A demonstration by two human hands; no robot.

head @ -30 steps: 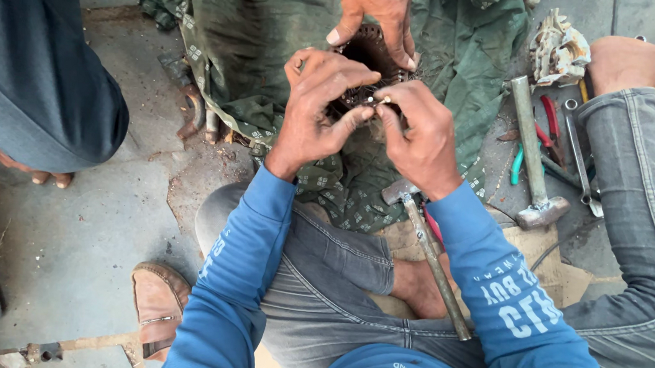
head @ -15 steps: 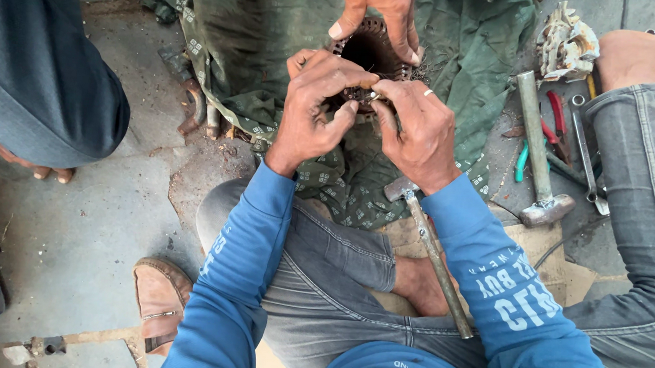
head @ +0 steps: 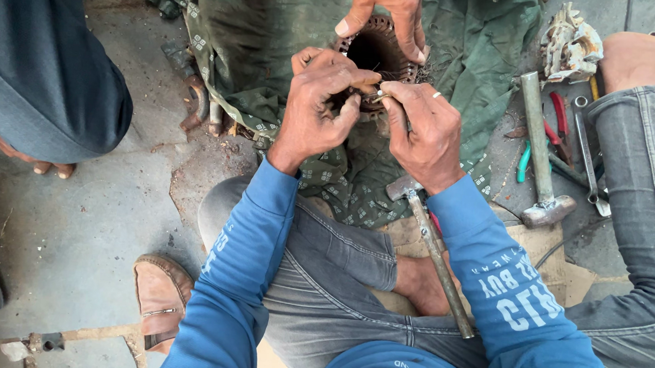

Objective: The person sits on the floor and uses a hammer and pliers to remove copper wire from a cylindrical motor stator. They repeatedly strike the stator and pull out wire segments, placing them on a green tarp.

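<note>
We sit on a rough, stained concrete floor (head: 87, 221), the widest surface in view, with our legs in faded grey denim folded under us. Across the floor ahead lies a crumpled green cloth (head: 276, 42) with a small checked border, soft and heavily creased. On that cloth rests the motor stator (head: 379, 53), a dark, round, hollow metal ring with ridged slots along its inner wall and frayed copper-coloured wire bristling at its near edge. A co-worker's hand (head: 386, 4) grips the far rim from above, thumb and fingers spread over the ring. Our left hand (head: 318, 103), in a blue long sleeve, is curled tight over the near edge of the stator, fingers clenched on the wire bundle. Our right hand (head: 424, 125), with a pale ring on one finger, pinches a small thin piece at the same edge; we cannot tell exactly what it is. To the right on the floor lies a steel hammer (head: 538, 145) with a grey tubular handle, beside red-handled pliers (head: 556, 119) and a slim spanner (head: 587, 152). A second, rustier hammer (head: 431, 245) lies between our knees, head just under the right wrist. A worn brown sandal (head: 158, 295) sits at lower left.
</note>
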